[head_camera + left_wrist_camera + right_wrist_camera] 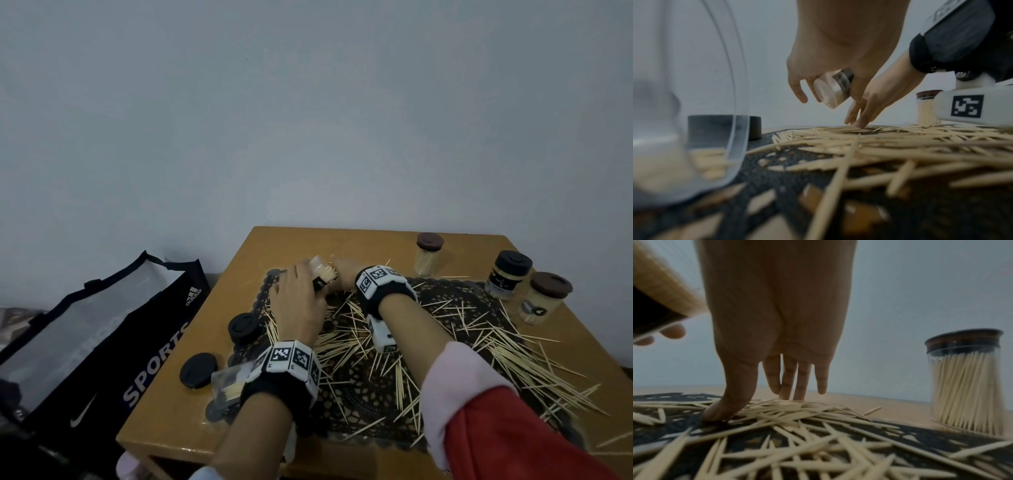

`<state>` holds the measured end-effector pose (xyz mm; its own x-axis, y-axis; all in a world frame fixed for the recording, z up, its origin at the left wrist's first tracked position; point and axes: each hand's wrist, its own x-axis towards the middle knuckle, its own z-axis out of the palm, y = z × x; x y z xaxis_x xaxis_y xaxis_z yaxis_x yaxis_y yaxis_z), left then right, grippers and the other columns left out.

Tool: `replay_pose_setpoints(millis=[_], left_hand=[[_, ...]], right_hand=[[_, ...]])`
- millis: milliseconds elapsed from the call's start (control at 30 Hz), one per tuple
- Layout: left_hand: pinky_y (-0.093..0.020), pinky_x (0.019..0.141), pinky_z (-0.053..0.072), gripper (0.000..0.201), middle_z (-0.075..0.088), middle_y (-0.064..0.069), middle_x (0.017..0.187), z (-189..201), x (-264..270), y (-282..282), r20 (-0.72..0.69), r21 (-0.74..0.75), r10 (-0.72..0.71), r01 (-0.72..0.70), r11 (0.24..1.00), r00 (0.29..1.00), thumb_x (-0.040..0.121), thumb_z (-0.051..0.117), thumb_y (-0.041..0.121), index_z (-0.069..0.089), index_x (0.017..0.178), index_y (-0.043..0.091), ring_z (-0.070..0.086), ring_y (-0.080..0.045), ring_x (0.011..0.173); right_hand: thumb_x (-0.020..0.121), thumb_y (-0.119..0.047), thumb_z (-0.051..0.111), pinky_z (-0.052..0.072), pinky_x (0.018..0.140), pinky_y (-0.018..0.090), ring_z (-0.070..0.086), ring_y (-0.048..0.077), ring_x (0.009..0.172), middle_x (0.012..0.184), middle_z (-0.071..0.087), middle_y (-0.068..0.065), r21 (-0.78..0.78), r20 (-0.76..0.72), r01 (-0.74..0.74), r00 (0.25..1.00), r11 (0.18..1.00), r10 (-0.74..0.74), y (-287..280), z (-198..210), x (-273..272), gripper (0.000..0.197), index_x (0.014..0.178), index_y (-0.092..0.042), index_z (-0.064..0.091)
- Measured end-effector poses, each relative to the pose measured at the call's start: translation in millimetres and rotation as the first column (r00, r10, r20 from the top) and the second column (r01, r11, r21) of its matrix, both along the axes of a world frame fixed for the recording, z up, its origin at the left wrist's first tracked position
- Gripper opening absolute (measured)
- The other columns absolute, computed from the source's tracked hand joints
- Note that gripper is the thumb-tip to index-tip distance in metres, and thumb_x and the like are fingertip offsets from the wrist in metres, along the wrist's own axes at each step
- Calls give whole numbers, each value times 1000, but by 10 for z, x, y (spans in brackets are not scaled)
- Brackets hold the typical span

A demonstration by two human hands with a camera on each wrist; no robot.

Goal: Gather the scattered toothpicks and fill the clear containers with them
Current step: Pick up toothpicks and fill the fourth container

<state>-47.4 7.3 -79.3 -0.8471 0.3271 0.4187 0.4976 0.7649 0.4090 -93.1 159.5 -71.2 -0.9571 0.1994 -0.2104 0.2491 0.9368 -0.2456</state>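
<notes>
left hand (297, 301) grips a tilted clear container (833, 91) of pale toothpicks; right hand (777, 331), fingers straight, touches scattered toothpicks (797, 426).

Pale toothpicks (445, 346) lie strewn across the table's middle and right side. Three capped, filled containers (427, 255) stand near its far right corner. A lidless clear container (322, 272) is held tilted near the far edge.
</notes>
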Motion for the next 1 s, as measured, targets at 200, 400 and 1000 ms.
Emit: replay_pose_setpoints(millis=[200, 400, 1000], left_hand=[[-38, 100, 36, 56, 52, -1, 131, -8, 0, -9, 18, -36, 6, -5, 999, 1000, 92, 61, 38, 38, 138, 16, 46, -22, 125], [-39, 99, 38, 57, 52, 0, 130, -3, 2, -12, 42, -35, -10, 11, 999, 999, 91, 62, 38, 38, 138, 16, 47, -22, 123], [-40, 98, 42, 58, 54, 0, 129, -47, -36, 10, 36, -28, -54, 55, 998, 998, 90, 64, 38, 40, 137, 16, 49, -22, 120]], right_hand=[[77, -21, 79, 42, 69, 29, 53, 20, 80, 80, 58, 0, -14, -9, -76, 997, 997, 76, 51, 150, 110, 25, 88, -11, 59], [88, -1, 60, 47, 77, 27, 61, 24, 100, 119, 64, 10, 57, 21, -138, 990, 989, 137, 130, 266, 286, 34, 122, -8, 63], [85, -37, 70, 42, 87, 28, 56, 22, 112, 127, 59, 6, 71, 107, -223, 971, 972, 215, 259, 265, 504, 55, 131, -12, 56]])
